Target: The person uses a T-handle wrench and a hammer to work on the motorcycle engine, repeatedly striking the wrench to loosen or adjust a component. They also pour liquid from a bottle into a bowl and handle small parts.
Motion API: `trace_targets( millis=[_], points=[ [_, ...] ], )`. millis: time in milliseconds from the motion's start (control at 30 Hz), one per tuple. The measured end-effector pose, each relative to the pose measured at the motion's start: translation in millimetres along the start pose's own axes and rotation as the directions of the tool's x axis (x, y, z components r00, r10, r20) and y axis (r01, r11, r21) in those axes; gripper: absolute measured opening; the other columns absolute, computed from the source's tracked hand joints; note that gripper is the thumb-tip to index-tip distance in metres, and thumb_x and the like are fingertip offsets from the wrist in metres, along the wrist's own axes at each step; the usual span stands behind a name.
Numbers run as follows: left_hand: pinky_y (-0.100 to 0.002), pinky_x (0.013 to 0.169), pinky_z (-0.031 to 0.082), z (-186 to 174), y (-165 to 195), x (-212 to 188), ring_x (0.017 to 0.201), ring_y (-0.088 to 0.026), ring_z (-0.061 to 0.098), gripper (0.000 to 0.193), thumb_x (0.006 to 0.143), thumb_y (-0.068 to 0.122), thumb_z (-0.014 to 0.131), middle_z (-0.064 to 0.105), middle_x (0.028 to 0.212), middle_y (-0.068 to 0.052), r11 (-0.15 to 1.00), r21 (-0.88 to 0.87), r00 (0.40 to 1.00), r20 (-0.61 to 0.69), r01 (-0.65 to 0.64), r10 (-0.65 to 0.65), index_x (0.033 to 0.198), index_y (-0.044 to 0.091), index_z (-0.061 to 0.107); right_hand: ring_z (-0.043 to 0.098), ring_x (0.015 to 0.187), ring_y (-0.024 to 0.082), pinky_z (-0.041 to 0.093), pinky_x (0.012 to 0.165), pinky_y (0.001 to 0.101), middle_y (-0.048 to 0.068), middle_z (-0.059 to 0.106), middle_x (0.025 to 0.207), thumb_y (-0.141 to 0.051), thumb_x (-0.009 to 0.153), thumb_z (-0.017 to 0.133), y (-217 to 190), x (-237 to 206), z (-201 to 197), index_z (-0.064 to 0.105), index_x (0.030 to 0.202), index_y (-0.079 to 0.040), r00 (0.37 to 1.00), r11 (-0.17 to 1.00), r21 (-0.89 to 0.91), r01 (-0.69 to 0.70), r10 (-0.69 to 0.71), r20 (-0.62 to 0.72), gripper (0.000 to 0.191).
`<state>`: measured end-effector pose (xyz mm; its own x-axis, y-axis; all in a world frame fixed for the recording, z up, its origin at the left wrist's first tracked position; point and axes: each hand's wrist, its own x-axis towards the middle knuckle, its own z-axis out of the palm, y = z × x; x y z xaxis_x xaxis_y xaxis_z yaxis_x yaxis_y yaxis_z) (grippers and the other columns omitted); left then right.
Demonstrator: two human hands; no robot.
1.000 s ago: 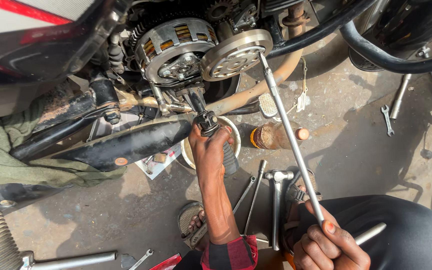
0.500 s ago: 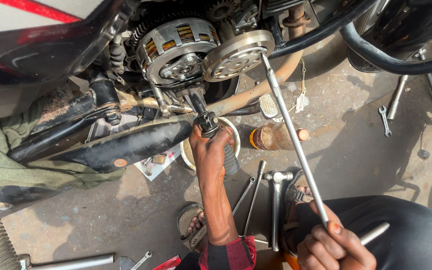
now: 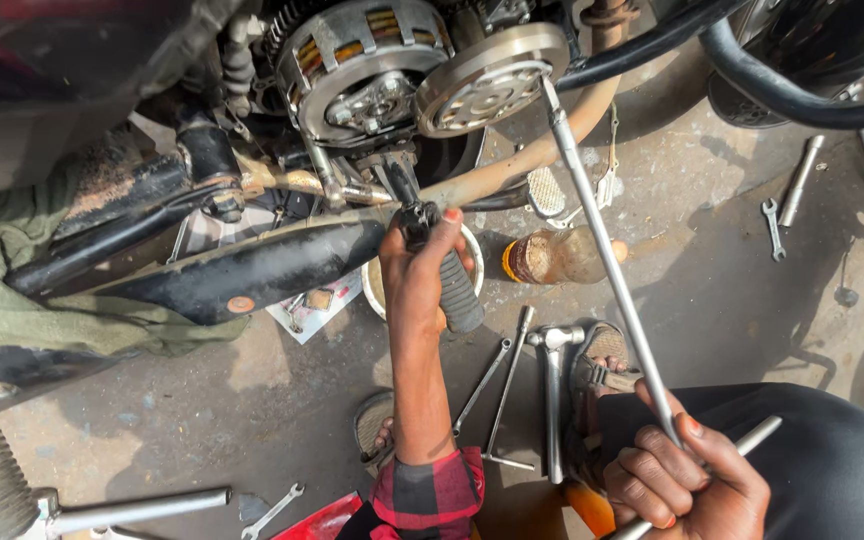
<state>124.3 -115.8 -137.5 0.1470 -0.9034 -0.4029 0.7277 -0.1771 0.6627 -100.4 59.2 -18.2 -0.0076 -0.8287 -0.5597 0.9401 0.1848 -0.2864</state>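
Your left hand point(image 3: 417, 275) has its grip wrapped around the black kick-start lever point(image 3: 432, 250) just below the exposed clutch point(image 3: 357, 65). Your right hand point(image 3: 687, 480) holds the long T-handle wrench point(image 3: 602, 240) tight, its tip seated on the round clutch plate point(image 3: 492, 80). Loose spanners point(image 3: 497, 385) lie on the concrete floor point(image 3: 712, 290).
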Motion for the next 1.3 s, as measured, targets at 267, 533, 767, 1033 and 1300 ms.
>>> trace_targets(
  millis=[267, 533, 767, 1033, 1300],
  points=[
    [-0.034, 0.062, 0.062, 5, 18, 10, 0.079, -0.020, 0.072, 0.033, 0.082, 0.003, 0.070, 0.072, 0.102, -0.012, 0.988, -0.080, 0.987, 0.103, 0.130, -0.122, 0.115, 0.002, 0.065, 0.023, 0.043, 0.004, 0.025, 0.040, 0.0212, -0.009, 0.025, 0.057, -0.007, 0.101, 0.049, 11, -7, 15, 0.050, 0.141, 0.017, 0.992, 0.985, 0.153, -0.079, 0.063, 0.108, 0.046],
    [-0.027, 0.056, 0.049, 10, 3, 10, 0.061, -0.014, 0.061, 0.017, 0.092, 0.002, 0.073, 0.065, 0.079, -0.010, 0.986, 0.157, 0.997, -0.056, -0.050, 0.060, 0.104, -0.002, 0.062, 0.024, 0.039, 0.002, 0.025, 0.035, 0.0211, -0.010, 0.027, 0.054, -0.005, 0.101, 0.046, 1, -14, -16, 0.053, 0.141, 0.016, 0.995, 0.998, -0.050, 0.047, -0.051, -0.080, 0.045],
    [-0.027, 0.057, 0.051, 12, 0, 4, 0.060, -0.014, 0.061, 0.016, 0.088, -0.001, 0.070, 0.063, 0.075, -0.007, 0.984, 0.145, 0.992, -0.060, -0.102, 0.112, 0.102, 0.000, 0.061, 0.030, 0.042, 0.005, 0.028, 0.037, 0.0257, -0.006, 0.035, 0.059, -0.002, 0.106, 0.037, -13, 12, -71, 0.053, 0.102, 0.003, 0.910, 0.981, 0.192, 0.002, -0.081, 0.406, 0.018],
    [-0.028, 0.057, 0.053, 10, 7, 5, 0.062, -0.014, 0.061, 0.019, 0.085, -0.001, 0.069, 0.063, 0.077, -0.007, 0.985, 0.125, 0.992, -0.044, -0.115, 0.121, 0.102, 0.002, 0.061, 0.029, 0.042, 0.007, 0.027, 0.038, 0.0267, -0.006, 0.031, 0.057, -0.008, 0.108, 0.035, 2, 4, -80, 0.054, 0.103, -0.002, 0.889, 0.953, 0.282, -0.109, -0.033, 0.457, 0.021],
    [-0.027, 0.058, 0.052, 17, 9, 1, 0.061, -0.014, 0.061, 0.019, 0.086, 0.001, 0.070, 0.062, 0.076, -0.007, 0.983, 0.143, 0.990, -0.069, -0.112, 0.123, 0.102, 0.002, 0.061, 0.042, 0.053, 0.017, 0.037, 0.045, 0.0339, 0.001, 0.036, 0.058, -0.019, 0.104, 0.034, 3, 37, -82, 0.048, 0.085, -0.009, 0.643, 0.946, 0.195, -0.259, 0.018, 0.766, 0.026]
  ],
)
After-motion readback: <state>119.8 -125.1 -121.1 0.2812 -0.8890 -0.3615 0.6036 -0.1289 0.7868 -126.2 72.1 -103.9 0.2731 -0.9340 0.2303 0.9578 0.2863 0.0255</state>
